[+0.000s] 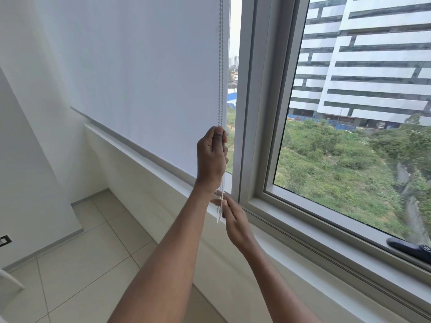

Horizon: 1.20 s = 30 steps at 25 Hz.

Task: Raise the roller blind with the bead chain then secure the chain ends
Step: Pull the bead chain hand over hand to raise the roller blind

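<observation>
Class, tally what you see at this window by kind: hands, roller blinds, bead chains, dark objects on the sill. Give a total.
Hands: 2 (left hand, right hand)
Roller blind: 1
Bead chain: 1
Dark object on the sill: 1
Total: 5

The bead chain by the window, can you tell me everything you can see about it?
The bead chain is a string of small pale grey-white beads, probably plastic. Two strands hang straight down, side by side, along the right edge of the white roller blind, which is still almost fully down. The left hand is closed around it higher up, and the fingers of the right hand pinch it near its lower end, just above the window sill. Its top runs out of view.
</observation>
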Available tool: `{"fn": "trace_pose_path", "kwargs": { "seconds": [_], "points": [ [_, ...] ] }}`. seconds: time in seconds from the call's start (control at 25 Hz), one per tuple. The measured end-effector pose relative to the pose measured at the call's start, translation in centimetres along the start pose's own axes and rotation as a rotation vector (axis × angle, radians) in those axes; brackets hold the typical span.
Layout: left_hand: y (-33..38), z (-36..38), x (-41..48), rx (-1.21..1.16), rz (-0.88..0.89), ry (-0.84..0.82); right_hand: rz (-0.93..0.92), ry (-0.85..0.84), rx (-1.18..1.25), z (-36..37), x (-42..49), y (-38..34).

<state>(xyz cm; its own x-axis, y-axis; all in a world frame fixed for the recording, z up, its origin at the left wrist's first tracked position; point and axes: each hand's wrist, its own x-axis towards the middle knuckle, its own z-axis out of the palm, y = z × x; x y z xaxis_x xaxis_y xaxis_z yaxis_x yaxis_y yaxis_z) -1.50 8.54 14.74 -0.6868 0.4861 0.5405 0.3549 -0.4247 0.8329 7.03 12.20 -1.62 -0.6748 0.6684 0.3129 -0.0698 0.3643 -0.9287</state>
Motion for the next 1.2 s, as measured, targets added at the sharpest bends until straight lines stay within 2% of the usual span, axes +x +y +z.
{"fn": "trace_pose_path", "kwargs": {
  "seconds": [0.16,0.32,0.44,0.64,0.84,0.96,1.2],
  "points": [
    [-1.7,-0.5,-1.5,0.061,0.003,-0.006,-0.167,0.192,0.128,-1.8,4.6,-8.7],
    [-2.3,0.3,-2.8,0.025,-0.061,-0.029,-0.364,0.082,0.214,-2.2,11.1,-20.4],
    [-2.4,0.6,-3.2,0.008,-0.073,-0.018,-0.43,0.191,0.191,-2.4,13.6,-24.1],
    [-3.0,0.4,-4.0,0.026,-0.091,-0.033,-0.461,0.302,0.138,-1.5,13.3,-22.3],
    [-6.1,-1.3,-6.6,0.041,-0.197,-0.125,-0.421,0.301,0.093,-0.7,10.9,-17.4],
    [-6.6,-2.7,-6.8,0.12,-0.248,-0.124,-0.355,0.282,0.062,-0.4,9.1,-14.6],
    [-1.1,-2.3,-3.2,-0.057,-0.079,-0.07,-0.314,0.293,0.051,0.2,5.5,-10.7]
  ]
}}
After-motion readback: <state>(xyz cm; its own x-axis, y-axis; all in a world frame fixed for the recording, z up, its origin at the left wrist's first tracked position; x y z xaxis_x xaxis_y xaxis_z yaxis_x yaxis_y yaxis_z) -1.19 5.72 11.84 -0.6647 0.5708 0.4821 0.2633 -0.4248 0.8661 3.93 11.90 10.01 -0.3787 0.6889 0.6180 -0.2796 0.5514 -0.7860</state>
